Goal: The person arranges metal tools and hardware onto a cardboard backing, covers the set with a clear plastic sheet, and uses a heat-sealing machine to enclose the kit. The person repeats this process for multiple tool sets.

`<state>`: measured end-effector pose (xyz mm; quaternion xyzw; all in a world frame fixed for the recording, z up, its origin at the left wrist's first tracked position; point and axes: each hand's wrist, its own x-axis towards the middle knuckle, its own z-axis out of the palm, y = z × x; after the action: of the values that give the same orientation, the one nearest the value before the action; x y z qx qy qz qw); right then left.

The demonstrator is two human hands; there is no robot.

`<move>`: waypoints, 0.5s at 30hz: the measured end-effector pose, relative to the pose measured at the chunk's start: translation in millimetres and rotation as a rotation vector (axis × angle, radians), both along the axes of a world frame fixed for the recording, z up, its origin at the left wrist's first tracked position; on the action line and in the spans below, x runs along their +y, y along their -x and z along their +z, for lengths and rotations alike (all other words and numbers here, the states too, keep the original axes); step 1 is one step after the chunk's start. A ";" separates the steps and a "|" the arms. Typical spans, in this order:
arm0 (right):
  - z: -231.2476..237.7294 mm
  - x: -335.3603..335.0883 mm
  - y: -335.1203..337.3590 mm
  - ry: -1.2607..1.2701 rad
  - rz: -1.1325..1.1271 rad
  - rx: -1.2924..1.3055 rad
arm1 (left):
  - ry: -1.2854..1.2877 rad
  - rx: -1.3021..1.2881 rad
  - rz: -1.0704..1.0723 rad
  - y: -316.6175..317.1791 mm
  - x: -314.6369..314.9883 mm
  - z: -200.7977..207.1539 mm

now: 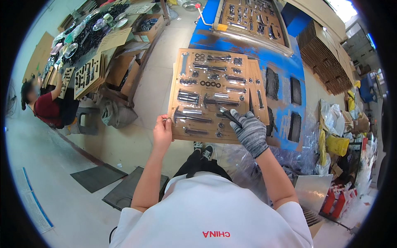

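My left hand [162, 131], bare, pinches the lower left edge of a brown cardboard sheet [174, 98]. Clear film covers rows of dark bolts, nuts, rings and a wrench [184, 64] on that sheet. My right hand [251, 131] wears a grey striped glove and is closed round a dark-handled cutter, probably a utility knife [230, 117]. The tool's tip points up and left over the sheet's lower right part. Another cardboard sheet [261, 97] with parts shows beneath, out past the right edge. My gloved fingers partly hide the sheet's lower right corner.
A blue work surface [248, 46] with dark rectangular pads lies beyond, bearing a framed tray [285, 50] of parts. Cardboard stacks [322, 58] and plastic bags stand right. At left, a person [47, 103] in red sits by a cluttered table. Dark mats [99, 177] lie on the floor.
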<state>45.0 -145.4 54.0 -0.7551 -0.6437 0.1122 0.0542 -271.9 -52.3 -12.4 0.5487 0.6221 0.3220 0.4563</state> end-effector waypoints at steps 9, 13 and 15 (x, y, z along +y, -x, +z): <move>51.9 -17.4 -32.4 -0.034 -0.276 0.161 | 0.020 0.004 0.035 5.6 23.4 -12.2; 22.2 55.5 46.3 -0.260 0.080 0.252 | 0.187 -0.396 0.022 -12.8 58.0 -10.2; 4.8 93.7 73.6 -0.165 0.122 0.185 | 0.196 -0.537 -0.050 -19.7 74.8 -12.8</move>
<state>-28.5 -51.7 58.8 -0.6940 -0.6877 0.1310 0.1684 -252.2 22.6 -25.2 0.4123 0.4933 0.3829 0.6634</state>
